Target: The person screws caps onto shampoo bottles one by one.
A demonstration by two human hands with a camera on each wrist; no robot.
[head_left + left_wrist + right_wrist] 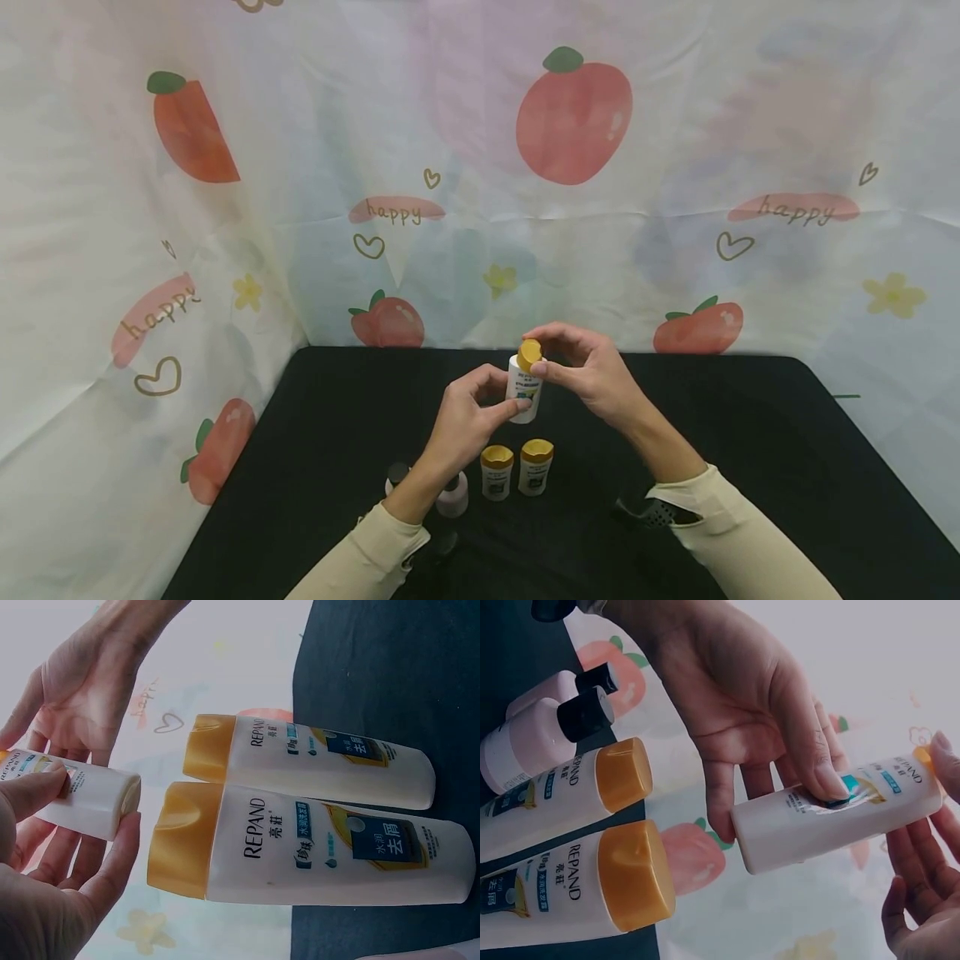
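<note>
A white shampoo bottle (523, 390) with a gold cap (529, 355) is up in the air above the black table, slightly tilted. My left hand (467, 410) grips its body, with the thumb across the printed label. At the top, my right hand (596, 375) pinches the gold cap between thumb and fingers. The cap is mostly cut off or covered in both wrist views. Two more gold-capped white bottles stand upright side by side below the hands, a left one (496, 482) and a right one (535, 475); their labels read REPAND in the left wrist view.
Left of the standing shampoo bottles are two pale pink bottles with black caps, a nearer one (532, 742) and a farther one (551, 694). My left forearm partly covers them in the head view. A printed fruit curtain (480, 275) hangs behind the black table (322, 433).
</note>
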